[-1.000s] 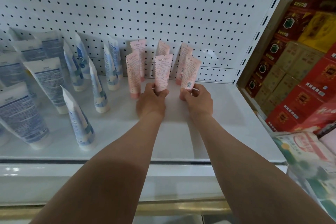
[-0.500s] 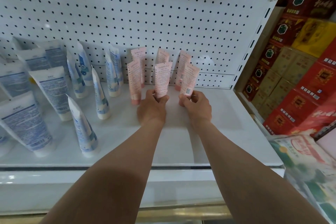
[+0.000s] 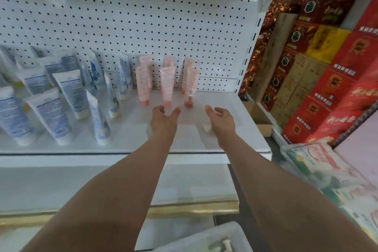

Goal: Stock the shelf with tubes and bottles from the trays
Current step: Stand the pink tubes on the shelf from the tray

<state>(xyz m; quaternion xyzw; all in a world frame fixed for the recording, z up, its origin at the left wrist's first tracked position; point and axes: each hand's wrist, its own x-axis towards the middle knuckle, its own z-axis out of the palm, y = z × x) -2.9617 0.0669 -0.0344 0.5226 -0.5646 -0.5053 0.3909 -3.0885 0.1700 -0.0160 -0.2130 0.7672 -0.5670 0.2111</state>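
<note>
Now both hands, left [image 3: 163,117] and right [image 3: 222,118], hover empty, fingers loose, just before the pink tubes [image 3: 168,86].

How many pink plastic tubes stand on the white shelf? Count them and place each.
6. Front row: left, middle, right. Back row by the pegboard: left, middle, right. More could be hidden behind these.

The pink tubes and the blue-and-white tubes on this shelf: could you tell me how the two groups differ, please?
The pink tubes are slimmer and pale pink; the blue-and-white tubes are mostly wider, white with blue labels. The pink tubes stand in two short rows right of the middle, just beyond both open hands; the blue-and-white tubes fill the shelf's left side. Both groups stand cap-down, crimped ends up.
</note>
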